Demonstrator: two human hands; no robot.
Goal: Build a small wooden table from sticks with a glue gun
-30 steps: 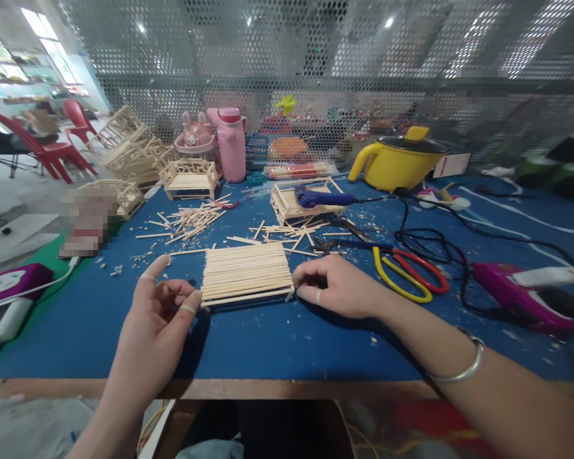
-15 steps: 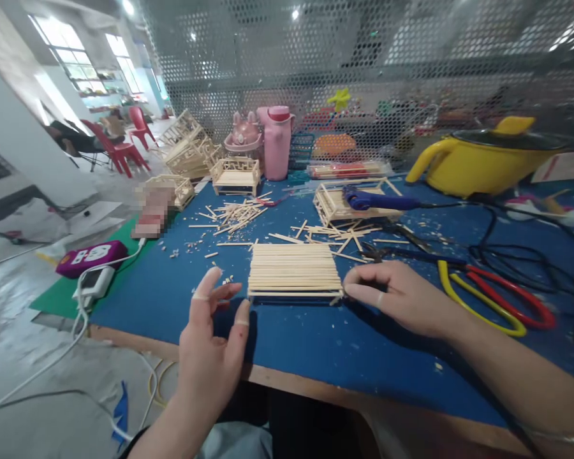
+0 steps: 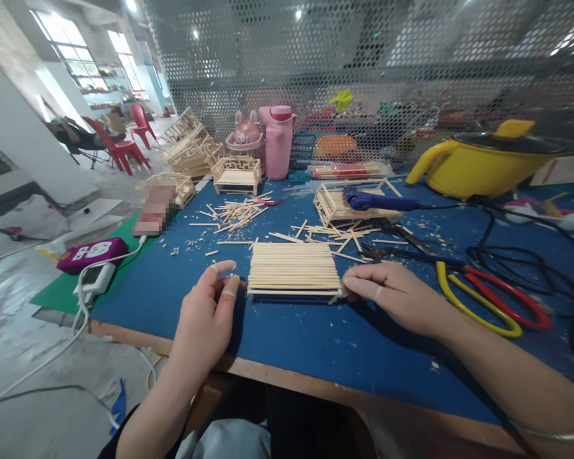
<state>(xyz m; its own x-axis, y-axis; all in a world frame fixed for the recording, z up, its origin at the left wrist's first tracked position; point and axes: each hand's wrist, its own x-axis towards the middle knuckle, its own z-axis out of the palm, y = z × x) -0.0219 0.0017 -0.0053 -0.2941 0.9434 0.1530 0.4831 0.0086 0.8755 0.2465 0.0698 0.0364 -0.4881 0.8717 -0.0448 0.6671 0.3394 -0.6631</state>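
Observation:
A small slatted seat of pale wooden sticks (image 3: 294, 268) lies on the blue table top in front of me, its sticks side by side. My right hand (image 3: 387, 293) is at its right front corner, thumb and fingertips pinched together there. Its fingers hide the corner itself. Just off the left end is my left hand (image 3: 205, 312), fingers bent and the thumb a little apart from the index finger. I see nothing between them. Pale bands wrap some fingers. Loose sticks (image 3: 243, 217) and cut scraps are scattered behind the seat.
A blue glue gun (image 3: 382, 201) rests on a stick-built miniature bench (image 3: 325, 207). Pliers with red and yellow handles (image 3: 507, 299) lie beside my right forearm. Another miniature bench (image 3: 238, 175), a pink flask (image 3: 278, 143) and a yellow pot (image 3: 483, 166) stand behind. Cables run along both sides.
My left hand has drawn slightly left, away from the seat, and its thumb and index finger have come closer together. The right hand stays at the right corner.

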